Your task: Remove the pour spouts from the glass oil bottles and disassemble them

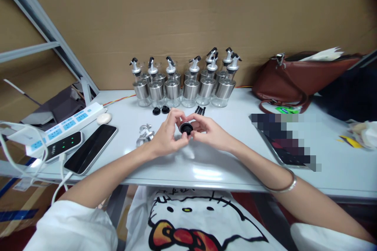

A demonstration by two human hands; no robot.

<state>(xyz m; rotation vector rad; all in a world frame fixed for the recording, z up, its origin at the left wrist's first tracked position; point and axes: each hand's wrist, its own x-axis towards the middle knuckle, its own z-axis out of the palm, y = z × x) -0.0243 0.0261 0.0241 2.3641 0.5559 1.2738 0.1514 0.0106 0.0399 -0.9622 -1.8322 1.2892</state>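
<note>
Between my two hands, over the middle of the table, is a small round pourer cap [186, 128] with a silver rim and a black stopper side facing me. My left hand [170, 135] pinches it from the left, and my right hand [207, 132] grips it from the right. Two black stoppers [160, 110] lie just beyond my left hand. Several thin black pieces [200, 110] rest beyond my right hand. Silver pourer parts [145, 135] sit to the left of my left hand, partly hidden by it.
Several glass and steel oil bottles [191, 88] with pourers stand along the back. On the left are a power strip [69, 124], a power bank [65, 146], a phone [91, 150] and a white round case [104, 118]. A tablet-like device [279, 141] and a brown handbag [282, 78] lie right.
</note>
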